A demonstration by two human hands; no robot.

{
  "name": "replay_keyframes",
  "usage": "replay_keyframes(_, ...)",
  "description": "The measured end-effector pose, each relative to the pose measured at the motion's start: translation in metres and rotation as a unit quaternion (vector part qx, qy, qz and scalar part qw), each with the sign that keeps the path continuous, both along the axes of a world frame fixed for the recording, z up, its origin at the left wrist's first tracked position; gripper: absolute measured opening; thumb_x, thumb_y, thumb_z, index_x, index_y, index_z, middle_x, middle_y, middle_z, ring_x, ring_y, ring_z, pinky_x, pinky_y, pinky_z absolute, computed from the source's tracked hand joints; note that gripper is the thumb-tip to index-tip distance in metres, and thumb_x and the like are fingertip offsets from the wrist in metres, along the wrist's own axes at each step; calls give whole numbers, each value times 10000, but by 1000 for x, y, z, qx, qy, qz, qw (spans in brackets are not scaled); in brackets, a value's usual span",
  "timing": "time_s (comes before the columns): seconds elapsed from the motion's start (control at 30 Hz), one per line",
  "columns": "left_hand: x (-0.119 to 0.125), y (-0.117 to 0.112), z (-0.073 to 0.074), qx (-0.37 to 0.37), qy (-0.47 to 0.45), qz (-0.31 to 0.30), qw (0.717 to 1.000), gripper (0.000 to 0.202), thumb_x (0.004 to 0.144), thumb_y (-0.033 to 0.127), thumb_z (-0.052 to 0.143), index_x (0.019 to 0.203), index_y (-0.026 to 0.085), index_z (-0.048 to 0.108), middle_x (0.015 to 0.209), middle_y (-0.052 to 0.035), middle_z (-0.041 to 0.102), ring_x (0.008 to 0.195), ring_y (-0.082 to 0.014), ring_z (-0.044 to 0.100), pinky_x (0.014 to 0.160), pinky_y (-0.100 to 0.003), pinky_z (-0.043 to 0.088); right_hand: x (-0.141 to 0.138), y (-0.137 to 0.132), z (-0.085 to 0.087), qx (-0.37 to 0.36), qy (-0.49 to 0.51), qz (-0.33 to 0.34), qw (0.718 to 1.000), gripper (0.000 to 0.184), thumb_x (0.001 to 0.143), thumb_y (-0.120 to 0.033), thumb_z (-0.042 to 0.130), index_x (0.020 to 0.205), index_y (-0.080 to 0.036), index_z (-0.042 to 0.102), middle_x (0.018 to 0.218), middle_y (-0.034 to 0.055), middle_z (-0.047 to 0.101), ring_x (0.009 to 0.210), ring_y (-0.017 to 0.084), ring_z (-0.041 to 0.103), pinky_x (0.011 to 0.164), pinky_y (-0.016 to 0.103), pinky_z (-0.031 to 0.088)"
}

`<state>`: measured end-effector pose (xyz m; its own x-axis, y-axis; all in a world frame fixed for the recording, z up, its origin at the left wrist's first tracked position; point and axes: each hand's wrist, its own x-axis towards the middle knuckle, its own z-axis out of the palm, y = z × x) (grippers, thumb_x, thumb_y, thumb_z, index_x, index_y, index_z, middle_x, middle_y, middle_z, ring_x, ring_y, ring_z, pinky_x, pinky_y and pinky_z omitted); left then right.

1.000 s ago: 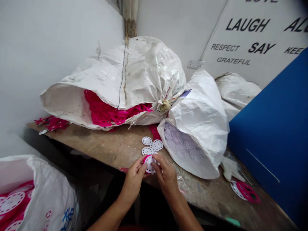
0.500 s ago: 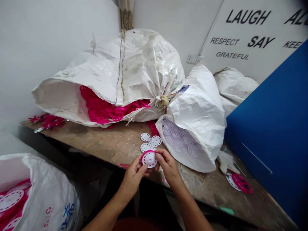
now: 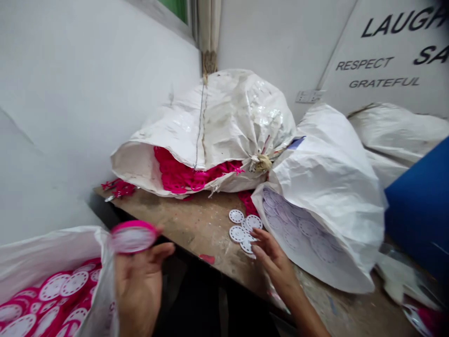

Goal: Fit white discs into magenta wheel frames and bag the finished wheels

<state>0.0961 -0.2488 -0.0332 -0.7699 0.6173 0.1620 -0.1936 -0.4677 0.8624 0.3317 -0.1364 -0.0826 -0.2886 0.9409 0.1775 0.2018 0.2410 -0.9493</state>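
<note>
A white disc with a pink rim (image 3: 133, 237), smeared by motion, lies against the fingers of my left hand (image 3: 138, 285), beside the rim of the lower-left sack. The thumb of that hand points away to the right, off the disc. My right hand (image 3: 275, 260) reaches over the table edge with fingers apart and holds nothing. Its fingertips are at a small group of loose white slotted discs (image 3: 245, 231); whether they touch is unclear.
An open white sack of pink-and-white discs (image 3: 107, 262) stands lower left. On the table (image 3: 196, 224) lie a sack of pink parts (image 3: 224, 117) and a sack of white discs (image 3: 333, 178). A blue panel (image 3: 421, 206) rises at the right.
My left hand has carried the pink-rimmed disc left towards the lower-left sack. My right hand has let go of it and opened by the loose white discs. The view has turned left.
</note>
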Motion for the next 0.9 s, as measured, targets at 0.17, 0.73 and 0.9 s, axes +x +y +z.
replay_keyframes(0.17, -26, 22, 4, -29, 70, -10, 997, 637, 830, 421, 560, 1389, 369, 261, 1285, -75, 545, 899, -161, 654, 750, -301, 543, 16, 13, -21, 15, -33, -64, 997, 424, 827, -475, 531, 1138, -191, 582, 1113, 121, 649, 1036, 250, 607, 901, 383, 490)
replay_keyframes(0.73, -74, 139, -106, -182, 274, 115, 937, 590, 860, 423, 482, 1382, 199, 323, 1428, -142, 375, 1321, -266, 357, 1057, -458, 341, -163, 86, 38, 403, -233, 117, 877, 366, 827, -209, 564, 1190, -229, 601, 1238, 107, 578, 1104, 263, 534, 942, 433, 456)
replay_keyframes(0.9, -75, 143, -114, -171, 243, 107, 949, 579, 834, 454, 506, 1335, 185, 399, 1394, -150, 426, 1298, -289, 388, 1079, -493, 302, -253, 122, 38, 430, -299, 141, 840, 418, 848, -251, 556, 1265, -252, 541, 1370, 120, 465, 1261, 299, 400, 1016, 462, 360)
